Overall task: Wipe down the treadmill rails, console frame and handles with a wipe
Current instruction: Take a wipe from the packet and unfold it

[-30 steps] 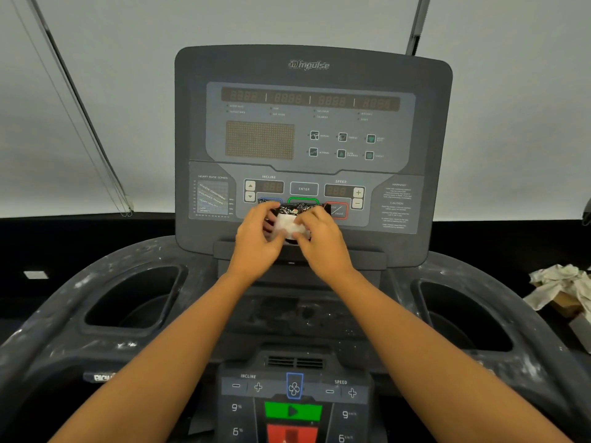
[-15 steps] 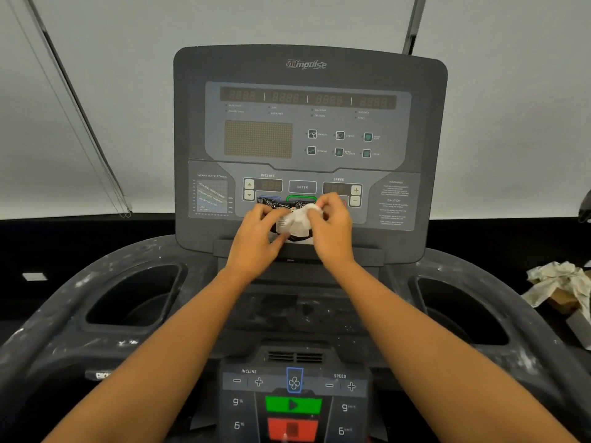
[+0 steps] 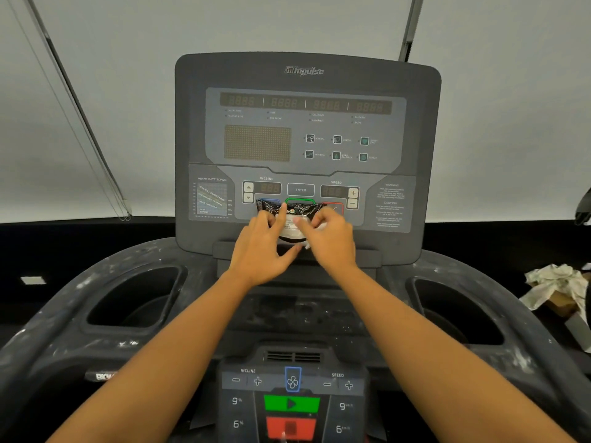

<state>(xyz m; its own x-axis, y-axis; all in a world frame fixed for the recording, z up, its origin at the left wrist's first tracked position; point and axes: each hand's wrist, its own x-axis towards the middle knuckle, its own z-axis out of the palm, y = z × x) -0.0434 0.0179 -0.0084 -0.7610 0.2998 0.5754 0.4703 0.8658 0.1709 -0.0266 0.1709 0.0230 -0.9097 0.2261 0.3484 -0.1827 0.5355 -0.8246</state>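
A small dark wipe packet (image 3: 295, 215) rests against the lower edge of the treadmill's upright console (image 3: 307, 148). My left hand (image 3: 267, 251) presses on the packet with fingers stretched out over its left side. My right hand (image 3: 329, 241) grips a white wipe (image 3: 321, 228), which pokes out under its fingers beside the packet. Below the console, the grey console frame (image 3: 80, 282) curves left and right, speckled with white dust.
Two deep cup holders (image 3: 137, 298) (image 3: 454, 311) sit on either side of the frame. A lower control pad (image 3: 292, 398) with green and red buttons lies near me. Crumpled white cloth (image 3: 556, 282) lies on a dark surface at the right.
The white wipe has come out of the packet into my right hand, which shifted right. My left hand's fingers have straightened over the packet.
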